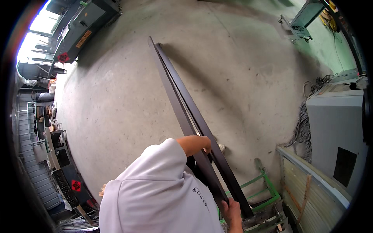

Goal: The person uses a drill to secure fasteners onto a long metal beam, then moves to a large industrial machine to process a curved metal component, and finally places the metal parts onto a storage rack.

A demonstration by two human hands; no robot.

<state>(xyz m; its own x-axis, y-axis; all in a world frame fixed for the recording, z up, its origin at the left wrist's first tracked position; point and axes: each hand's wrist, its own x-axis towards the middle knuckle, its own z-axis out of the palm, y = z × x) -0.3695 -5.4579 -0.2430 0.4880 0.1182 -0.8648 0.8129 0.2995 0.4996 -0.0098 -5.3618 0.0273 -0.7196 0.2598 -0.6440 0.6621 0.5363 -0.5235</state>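
Note:
Two long dark brown profiles run side by side from near my body out over the floor, with a narrow gap between them. My left hand [207, 144] reaches across the left profile [175, 95], its fingers curled down at the gap; their tips are hidden. Close to the near end of that same profile, my right hand [232, 211] is closed round its edge, thumb on top. The right profile [221, 161] lies alongside, its near end just past my right hand. Part of a light shoe [222, 148] shows beside it.
A green metal frame [256, 182] stands by the profiles' near ends. To the right are a large grey machine cabinet [334, 120] and a pale panelled box [307, 178]. Another machine [83, 29] stands far left, with a shelving rack [60, 155] nearer. A wheeled stand [307, 17] is far right.

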